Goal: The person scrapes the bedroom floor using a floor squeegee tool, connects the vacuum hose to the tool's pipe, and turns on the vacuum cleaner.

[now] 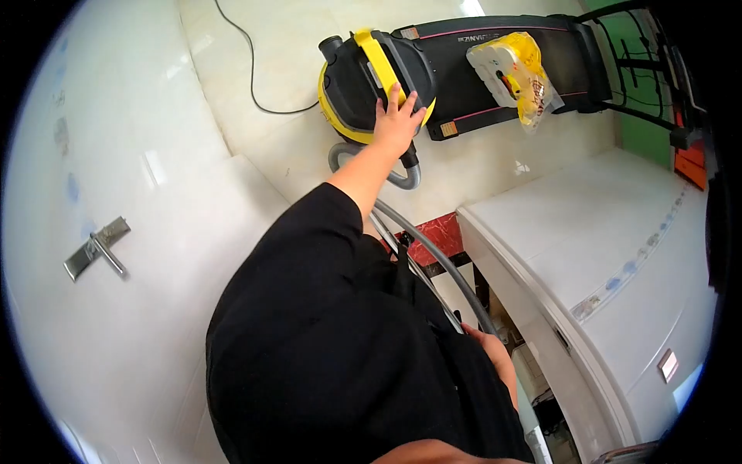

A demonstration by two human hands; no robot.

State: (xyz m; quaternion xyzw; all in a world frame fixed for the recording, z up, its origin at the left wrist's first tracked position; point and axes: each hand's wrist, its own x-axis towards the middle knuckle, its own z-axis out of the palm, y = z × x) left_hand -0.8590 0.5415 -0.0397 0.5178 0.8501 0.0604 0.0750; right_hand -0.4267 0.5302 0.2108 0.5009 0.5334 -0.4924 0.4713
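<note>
A black and yellow canister vacuum cleaner (352,85) stands on the floor. My left hand (398,124) rests on its top with the fingers spread, touching the lower end of the yellow carrying handle (375,58). A grey hose (444,259) loops from the vacuum's near side and runs down past my body. Beside it lies a metal vacuum tube (437,292). At my right side, my right hand (493,352) is closed around the tube near the hose; its fingers are partly hidden.
A treadmill (440,69) behind the vacuum carries a yellow and white plastic package (510,73). A black power cord (251,73) trails across the floor. A white door with a metal handle (97,247) is left; a tiled wall (572,224) and door frame (541,301) are right.
</note>
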